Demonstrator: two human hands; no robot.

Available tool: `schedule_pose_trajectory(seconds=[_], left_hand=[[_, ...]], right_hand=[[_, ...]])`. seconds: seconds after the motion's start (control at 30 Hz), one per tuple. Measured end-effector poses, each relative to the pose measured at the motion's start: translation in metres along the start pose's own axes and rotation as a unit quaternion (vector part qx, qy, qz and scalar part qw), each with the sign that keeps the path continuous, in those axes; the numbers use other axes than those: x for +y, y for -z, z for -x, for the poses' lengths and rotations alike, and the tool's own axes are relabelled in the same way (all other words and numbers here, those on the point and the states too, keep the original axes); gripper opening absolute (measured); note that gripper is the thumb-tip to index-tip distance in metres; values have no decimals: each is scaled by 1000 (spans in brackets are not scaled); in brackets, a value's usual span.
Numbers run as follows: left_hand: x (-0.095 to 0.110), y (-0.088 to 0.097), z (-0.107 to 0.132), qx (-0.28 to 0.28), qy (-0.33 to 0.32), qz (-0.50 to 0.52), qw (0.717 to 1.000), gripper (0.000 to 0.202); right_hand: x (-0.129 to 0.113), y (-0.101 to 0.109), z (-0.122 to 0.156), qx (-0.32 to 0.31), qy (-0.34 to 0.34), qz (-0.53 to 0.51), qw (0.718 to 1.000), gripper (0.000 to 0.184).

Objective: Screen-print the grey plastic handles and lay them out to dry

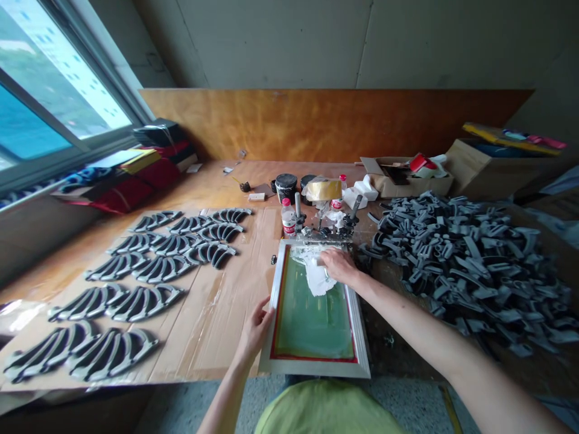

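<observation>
A screen-printing frame (360, 333) lies in front of me, its green mesh (312, 328) edged in red inside a pale metal border. My left hand (259, 322) is at the frame's left side, fingers curled against the edge. Over the upper part of the mesh, my right hand (337, 265) is closed; what it grips is mostly hidden beneath the fingers. Just left of and below those fingers spreads a white patch (318, 282), either ink or a cloth; I cannot tell which. A metal clamp fixture (323, 236) stands at the frame's far end.
Rows of curved grey parts (131, 298) lie on flat cardboard (212, 307) to the left. A heap of grey parts (461, 265) covers the right side. Behind the clamp stand a red-capped bottle (288, 218), a black tub (286, 188) and a tape roll (323, 190). Open boxes (484, 169) are at back right.
</observation>
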State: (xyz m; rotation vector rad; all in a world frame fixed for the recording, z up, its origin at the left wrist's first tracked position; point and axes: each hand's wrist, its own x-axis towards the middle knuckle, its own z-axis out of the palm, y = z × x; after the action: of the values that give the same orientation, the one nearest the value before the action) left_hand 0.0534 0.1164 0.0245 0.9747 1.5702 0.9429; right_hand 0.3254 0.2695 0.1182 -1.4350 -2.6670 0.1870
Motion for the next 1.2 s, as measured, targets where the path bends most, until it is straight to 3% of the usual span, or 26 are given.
schedule_pose_trajectory(seconds=[0.17,0.27,0.33,0.43,0.5,0.6,0.67,0.73,0.83,0.97,1.03,1.1,1.2], left_hand=[[2,1,3,2,6,-11,1000,70],[3,1,4,9,1,-15,1000,69],[4,1,4,11,1,-11,1000,69],[7,1,5,9,5,2,1000,70],[8,1,6,4,6,11,1000,70],[8,2,5,9,8,24,1000,72],[9,2,5,13,10,28,999,73],[15,3,7,13,13,27,999,74],[38,6,16,5,23,38,999,77],[91,17,30,-18,32,83,996,72],[119,23,29,9,5,67,998,59],[144,25,22,41,-47,57,996,54],[178,19,3,45,-155,137,977,52]], right_hand=[[8,2,41,-34,138,-24,990,25],[18,15,39,-60,174,-45,982,25],[20,20,30,-59,163,-56,983,22],[13,12,23,7,118,-53,992,21],[7,-3,32,50,121,-46,990,27],[4,-16,56,66,160,-48,984,33],[7,-12,61,52,178,-59,981,31],[11,1,49,45,163,-71,983,27],[15,24,8,52,70,-77,993,41],[29,49,-32,74,-40,-42,996,67],[47,56,-31,148,-75,-40,985,59],[68,56,-16,216,-138,-58,965,39],[89,34,21,181,-216,-83,956,26]])
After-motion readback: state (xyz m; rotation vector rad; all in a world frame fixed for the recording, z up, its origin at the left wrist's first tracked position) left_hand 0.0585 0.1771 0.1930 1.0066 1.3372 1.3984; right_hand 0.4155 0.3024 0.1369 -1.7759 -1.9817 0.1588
